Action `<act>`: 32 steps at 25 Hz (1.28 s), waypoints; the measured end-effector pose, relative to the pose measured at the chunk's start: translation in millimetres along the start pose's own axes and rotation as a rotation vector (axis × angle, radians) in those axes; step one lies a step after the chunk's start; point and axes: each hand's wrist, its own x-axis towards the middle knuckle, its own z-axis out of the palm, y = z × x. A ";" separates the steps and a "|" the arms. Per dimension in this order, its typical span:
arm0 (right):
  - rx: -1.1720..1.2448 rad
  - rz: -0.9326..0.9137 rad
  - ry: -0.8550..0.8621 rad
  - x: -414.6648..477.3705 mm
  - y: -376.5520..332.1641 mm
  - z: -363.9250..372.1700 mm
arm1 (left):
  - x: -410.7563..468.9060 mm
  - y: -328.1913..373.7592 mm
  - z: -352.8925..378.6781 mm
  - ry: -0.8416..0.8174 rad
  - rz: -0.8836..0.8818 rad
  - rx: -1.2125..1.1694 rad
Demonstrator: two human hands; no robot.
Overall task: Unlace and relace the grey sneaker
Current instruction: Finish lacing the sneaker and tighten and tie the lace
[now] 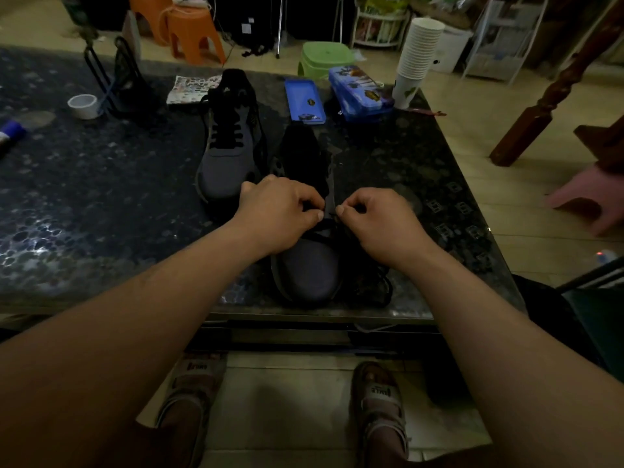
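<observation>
- Noted grey sneaker (pixel 309 275) at lower centre of frame, toe at near edge of surface (pixel 101 197); probably light, with a soft, yielding upper.
- Found left hand (pixel 280 214) and right hand (pixel 374 221) each pinching black lace (pixel 321 228) mid-shoe; limp and thin, likely best gripped near the tip.
- Logged second sneaker (pixel 226 157) beyond, centre-left, laced.

Left sandal (pixel 197 368) and right sandal (pixel 381 390) read "SMILE".

The left hand (pixel 280 211) and right hand (pixel 374 221) are bare, as are both forearms (pixel 162 298). The feet (pixel 179 423) wear 2 grey strapped sandals (pixel 380 396), straps printed with dark lettering.
</observation>
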 end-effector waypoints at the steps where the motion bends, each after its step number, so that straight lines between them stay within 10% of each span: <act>1: -0.006 0.000 0.004 0.3 -1.1 1.4 | 0.2 0.2 0.5 -0.004 -0.001 -0.001; 13: 0.396 0.140 -0.166 -10.5 3.2 13.9 | 1.0 -2.4 8.7 -0.073 -0.020 -0.186; 23: 0.459 0.172 -0.217 -11.3 5.7 12.0 | -10.1 -23.6 -22.4 -0.021 -0.434 -1.635; 25: 0.509 0.167 -0.167 -8.9 6.3 6.3 | -5.6 -27.5 -21.4 0.063 -0.384 -1.441; 29: 0.827 0.224 -0.002 -1.4 -1.2 -2.4 | -7.9 -24.5 -27.1 0.012 -0.012 -0.328; 32: 0.997 0.240 0.038 3.4 -7.8 -3.3 | -9.2 -21.5 -26.7 -0.104 0.100 -0.077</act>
